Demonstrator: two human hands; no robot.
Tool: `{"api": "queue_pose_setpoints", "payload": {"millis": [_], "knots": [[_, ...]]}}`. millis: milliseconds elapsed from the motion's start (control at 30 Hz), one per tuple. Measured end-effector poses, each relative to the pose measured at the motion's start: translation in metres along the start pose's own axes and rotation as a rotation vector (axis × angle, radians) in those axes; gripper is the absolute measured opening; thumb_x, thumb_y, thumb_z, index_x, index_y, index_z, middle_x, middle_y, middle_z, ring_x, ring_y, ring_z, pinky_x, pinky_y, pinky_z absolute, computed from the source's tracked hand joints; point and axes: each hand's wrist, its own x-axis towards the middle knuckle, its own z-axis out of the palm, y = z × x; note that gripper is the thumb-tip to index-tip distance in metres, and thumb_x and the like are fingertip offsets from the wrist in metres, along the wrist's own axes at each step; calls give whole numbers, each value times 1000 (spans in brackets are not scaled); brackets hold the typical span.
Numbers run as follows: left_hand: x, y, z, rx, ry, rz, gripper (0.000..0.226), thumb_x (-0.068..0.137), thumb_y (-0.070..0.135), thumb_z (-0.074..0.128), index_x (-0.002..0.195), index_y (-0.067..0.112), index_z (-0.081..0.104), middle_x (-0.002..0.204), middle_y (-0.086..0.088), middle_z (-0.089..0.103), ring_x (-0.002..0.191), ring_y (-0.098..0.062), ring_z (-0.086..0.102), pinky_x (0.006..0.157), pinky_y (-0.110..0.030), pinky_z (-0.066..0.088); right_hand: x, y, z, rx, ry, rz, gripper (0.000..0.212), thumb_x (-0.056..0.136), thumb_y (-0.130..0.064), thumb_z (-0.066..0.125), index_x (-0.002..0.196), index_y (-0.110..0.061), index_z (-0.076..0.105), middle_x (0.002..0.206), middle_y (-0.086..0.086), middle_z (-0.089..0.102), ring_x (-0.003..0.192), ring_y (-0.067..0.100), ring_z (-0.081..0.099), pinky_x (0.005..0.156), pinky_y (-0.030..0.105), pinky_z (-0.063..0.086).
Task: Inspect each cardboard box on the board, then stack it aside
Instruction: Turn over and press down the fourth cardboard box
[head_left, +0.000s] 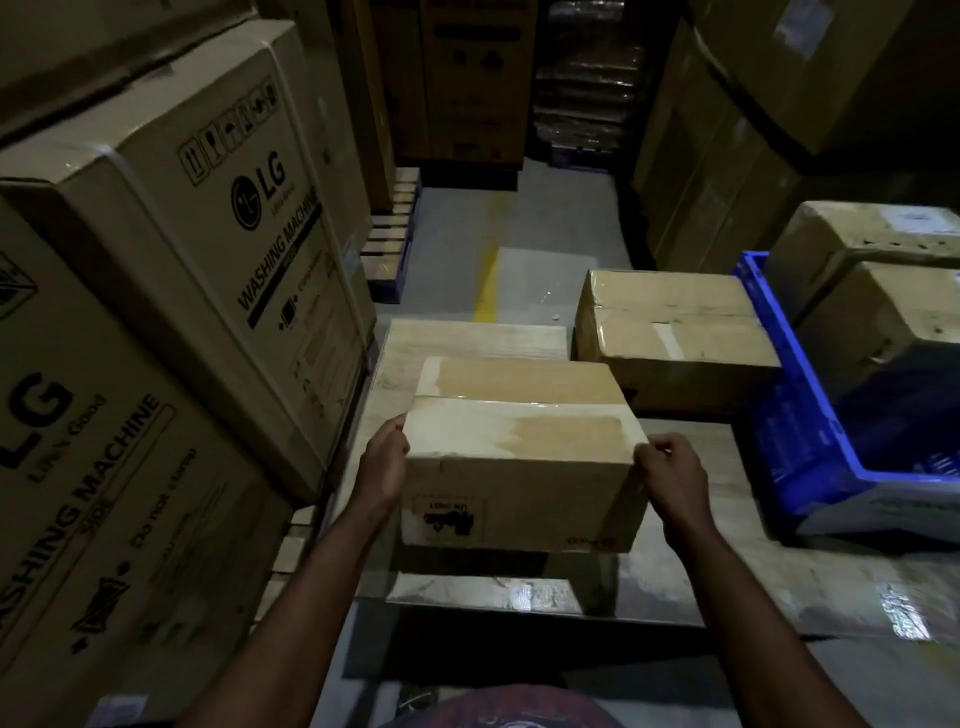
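The person's left hand (384, 457) and right hand (670, 478) both clasp the taped cardboard box (519, 452) by its sides, over the pale board (467, 338). Inspection seems in hand; next, I judge, it needs a steady lift toward the second box (670, 332).

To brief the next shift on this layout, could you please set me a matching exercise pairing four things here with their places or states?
Things:
1. held box
2. second box
3. plastic crate
4. washing machine cartons

Places or states:
A. stacked at the left
B. blue, at the far right
C. gripped between the left hand and right hand
D. resting beyond the gripped one, to its right

Pairs: 1-C; 2-D; 3-B; 4-A
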Motion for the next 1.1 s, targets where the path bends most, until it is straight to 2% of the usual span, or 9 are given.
{"api": "queue_pose_setpoints", "payload": {"millis": [167,333,500,633,700,767,900,967,1100], "knots": [[-13,-35,-5,-22,35,-108,56,69,28,41,121,22,60,122,-8,63,112,-31,57,97,-51,47,-14,24,0,11,-45,29,37,98,-21,58,134,-14,57,125,5,61,105,23,58,83,38,49],[-28,-72,-4,-56,30,-103,26,105,14,40,127,13,55,119,-5,63,108,-22,60,85,-33,49,-29,50,0,-36,-93,-26,49,101,-29,58,146,-10,50,144,13,55,128,29,54,105,43,47],[-41,-98,-1,41,-29,-17,29,103,12,50,131,18,43,124,4,59,115,-12,59,86,-17,46,-36,68,4,-125,-175,-68,44,98,-35,61,139,-20,57,129,7,67,109,21,65,90,39,55],[-45,-104,-3,208,-62,20,41,102,14,52,139,21,35,134,2,55,128,-23,54,96,-26,42,-34,74,9,-236,-212,-86,55,95,-35,66,143,-14,50,129,11,65,101,19,60,80,29,47],[-43,-98,4,385,-49,19,58,103,14,47,154,15,19,152,-5,40,140,-27,41,106,-29,37,-34,75,19,-340,-223,-153,66,94,-42,63,147,-11,39,142,16,53,120,28,54,95,38,47],[-41,-90,14,654,-47,117,71,103,15,41,159,15,-4,167,-4,2,153,-20,9,122,-31,14,-35,74,32,-540,-203,-292,76,95,-44,58,154,-8,25,162,20,24,148,35,25,119,49,30],[-27,-82,31,1145,-262,406,68,96,51,3,151,20,-22,158,2,-32,148,-14,-28,122,-35,-12,-41,58,64,-756,-331,-621,74,101,-46,39,159,-6,17,167,16,3,155,28,1,125,37,4],[-19,-84,37,1220,-318,448,76,88,57,-6,153,18,-15,161,1,-25,149,-14,-23,121,-36,-10,-43,58,78,-807,-381,-709,70,101,-46,27,159,-8,20,167,13,8,155,26,4,126,42,9],[-14,-86,38,1316,-301,575,65,102,45,21,154,8,32,162,-9,26,151,-22,20,118,-40,11,-44,61,87,-866,-359,-754,64,102,-41,27,158,-9,28,166,12,19,155,26,11,124,43,11]]}}
